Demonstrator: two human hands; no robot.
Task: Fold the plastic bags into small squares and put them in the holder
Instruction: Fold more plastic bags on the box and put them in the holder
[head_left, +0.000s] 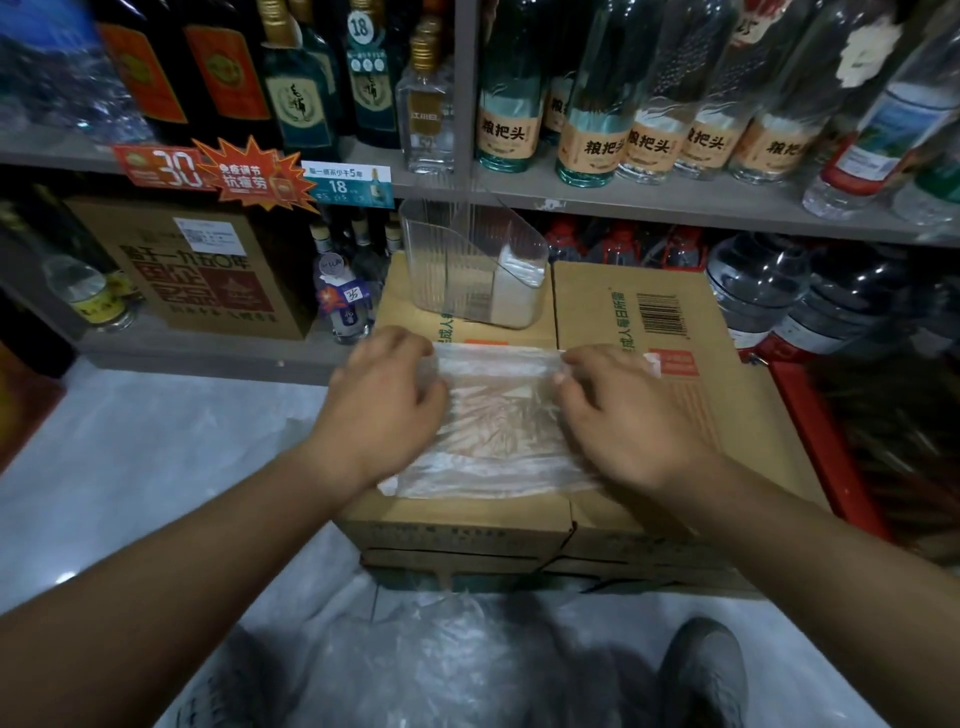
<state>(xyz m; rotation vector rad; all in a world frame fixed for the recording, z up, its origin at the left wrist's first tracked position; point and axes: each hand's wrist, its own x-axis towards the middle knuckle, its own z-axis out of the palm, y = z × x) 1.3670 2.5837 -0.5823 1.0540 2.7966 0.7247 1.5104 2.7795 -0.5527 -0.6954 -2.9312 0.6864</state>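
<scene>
I saw the plastic bag (498, 421) lying flat on the cardboard box (737, 415), with the clear holder (467, 270) standing just behind it. The right hand (623, 415) pinched the bag's far edge. The left hand (384, 405), blurred, seemed to grip the opposite corner.

Both arms extended forward; left hand (384, 410), right hand (631, 415) palm-down, fingers curled, apparently pinching plastic bag (498, 415).
</scene>
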